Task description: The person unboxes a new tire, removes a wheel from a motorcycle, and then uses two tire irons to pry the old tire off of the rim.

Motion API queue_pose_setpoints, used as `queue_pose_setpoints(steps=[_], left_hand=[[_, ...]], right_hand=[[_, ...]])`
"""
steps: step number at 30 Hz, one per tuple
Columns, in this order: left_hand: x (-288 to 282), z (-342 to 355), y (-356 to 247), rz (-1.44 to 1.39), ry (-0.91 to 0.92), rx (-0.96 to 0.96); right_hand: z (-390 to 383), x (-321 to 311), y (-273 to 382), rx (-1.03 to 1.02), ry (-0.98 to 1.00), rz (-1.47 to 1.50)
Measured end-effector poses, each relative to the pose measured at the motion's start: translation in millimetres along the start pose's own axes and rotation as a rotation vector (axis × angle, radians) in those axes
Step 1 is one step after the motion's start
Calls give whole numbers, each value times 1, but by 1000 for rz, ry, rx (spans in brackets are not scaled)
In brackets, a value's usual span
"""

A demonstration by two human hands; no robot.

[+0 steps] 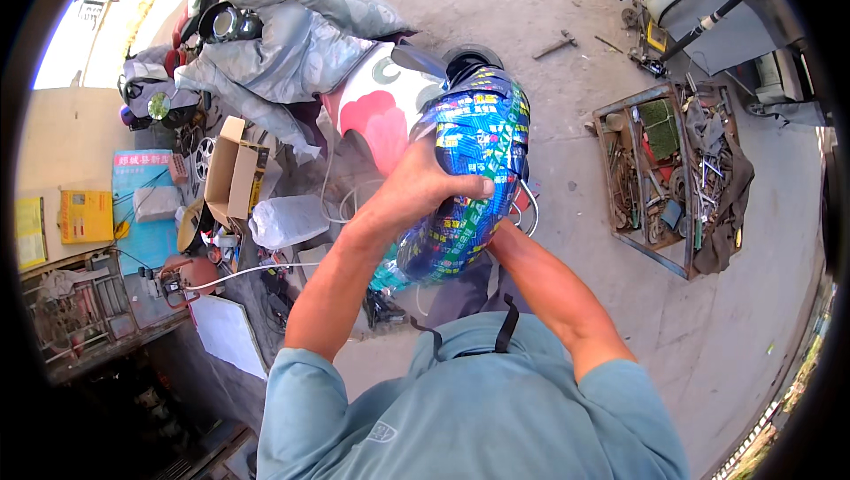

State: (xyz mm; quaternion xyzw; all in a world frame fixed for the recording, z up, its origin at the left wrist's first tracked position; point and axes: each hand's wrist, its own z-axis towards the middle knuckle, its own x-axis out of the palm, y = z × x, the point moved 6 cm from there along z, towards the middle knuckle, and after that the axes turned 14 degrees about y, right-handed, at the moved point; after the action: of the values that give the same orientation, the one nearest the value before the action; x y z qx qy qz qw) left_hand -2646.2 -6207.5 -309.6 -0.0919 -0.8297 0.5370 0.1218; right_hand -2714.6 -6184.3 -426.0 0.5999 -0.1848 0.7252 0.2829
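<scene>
In front of me is a tyre, wound in shiny blue printed plastic wrapping with green and yellow marks. It is tilted up on edge. My left hand grips its left side, the thumb lying across the tread and the fingers going round out of sight. From the lower right my right forearm reaches to the tyre's underside; the hand there is hidden behind the wrapping, so its fingers do not show. Beyond the tyre stands a scooter with a white and pink floral cover.
A grey quilted cover drapes the scooter's handlebars. At right sits a rusty metal frame tray full of tools. An open cardboard box and a clear plastic bag lie at left. A hammer rests on the ground; a white vehicle stands far right.
</scene>
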Motion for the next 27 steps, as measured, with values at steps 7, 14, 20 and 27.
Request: queue_pose_setpoints(steps=[7, 14, 20, 27], left_hand=[[-44, -48, 4, -248, -330, 214], [-91, -62, 70, -357, -573, 407], [-102, -74, 93, -354, -574, 449], [-82, -74, 90, -363, -646, 522]], right_hand=[[12, -42, 17, 94, -101, -1864], [75, -72, 38, 526, -424, -2406], [39, -57, 37, 847, -331, -2349], [86, -50, 39, 490, -350, -2649]])
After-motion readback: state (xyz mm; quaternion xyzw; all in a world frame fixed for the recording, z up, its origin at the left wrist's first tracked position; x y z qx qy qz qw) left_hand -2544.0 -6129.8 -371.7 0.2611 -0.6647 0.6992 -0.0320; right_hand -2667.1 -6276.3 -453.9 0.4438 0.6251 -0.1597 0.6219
